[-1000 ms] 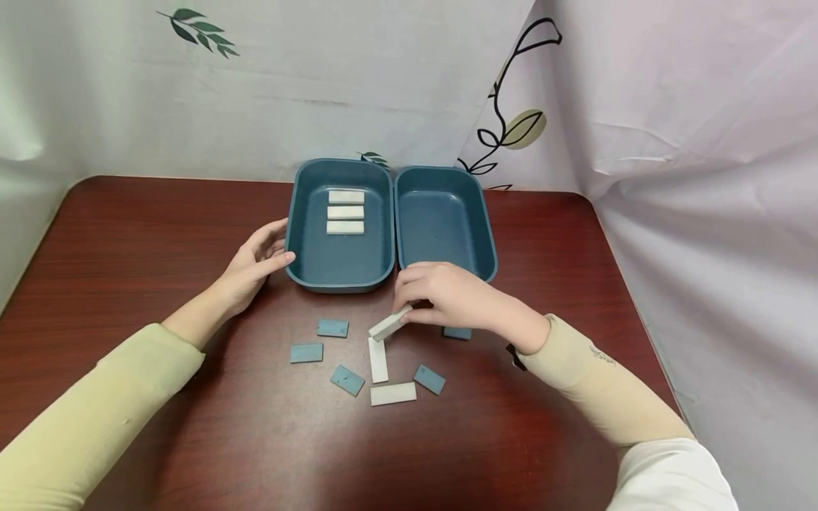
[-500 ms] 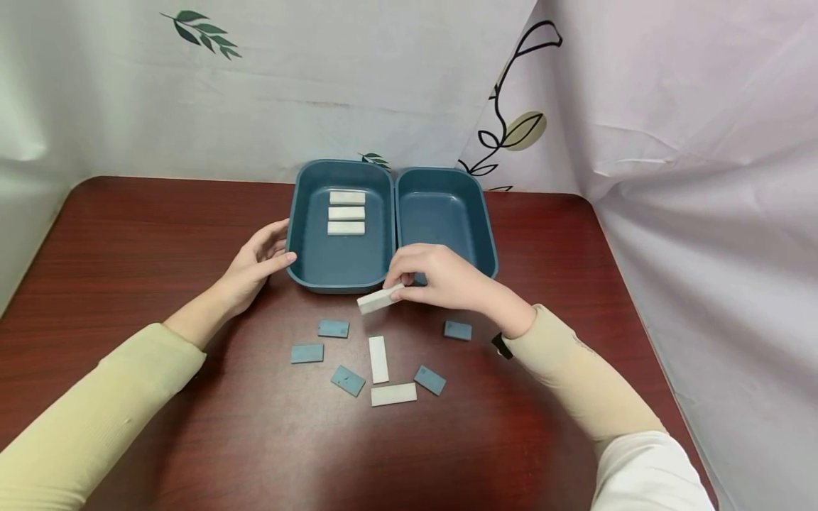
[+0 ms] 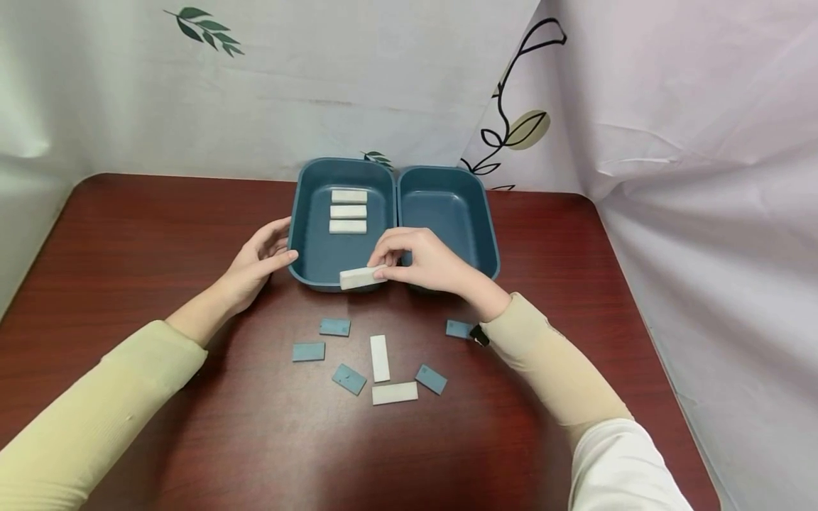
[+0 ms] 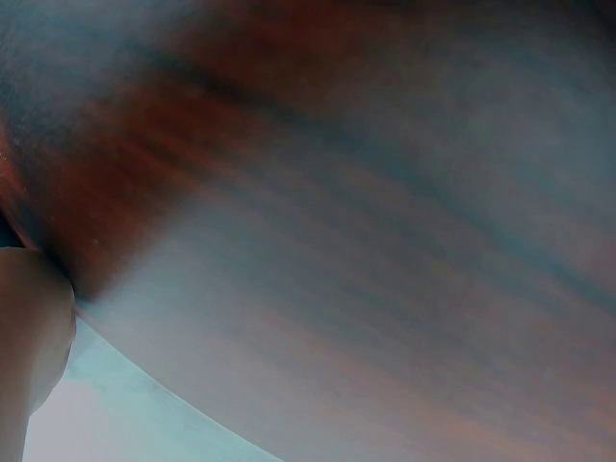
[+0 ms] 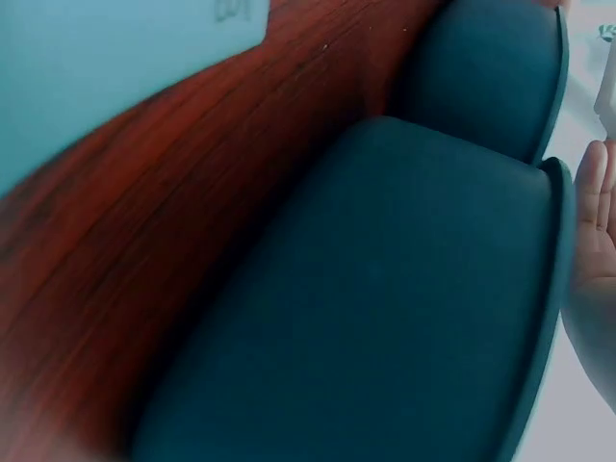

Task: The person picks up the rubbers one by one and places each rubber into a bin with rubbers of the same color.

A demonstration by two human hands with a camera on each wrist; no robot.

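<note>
My right hand (image 3: 424,259) pinches a white rectangular block (image 3: 361,277) between thumb and fingers. That block overlaps the front rim of the left blue bin (image 3: 299,270) in the head view. My left hand (image 3: 258,262) rests against the left side of this bin, its thumb at the rim and its other fingers partly hidden along the outer wall. Three white blocks (image 3: 348,211) lie in a column inside the bin. On the table are two more white blocks, one upright in the view (image 3: 380,358) and one crosswise (image 3: 395,393).
A second blue bin (image 3: 492,245) stands right beside the first. Several small blue-grey tiles (image 3: 309,352) lie scattered on the dark red table (image 3: 211,426), one partly behind the right wrist. White patterned cloth (image 3: 281,92) hangs behind the table and along its sides.
My right hand has lifted the white block away from the table blocks and carried it up and left to the left bin's front rim. The left hand has stayed at the bin.
</note>
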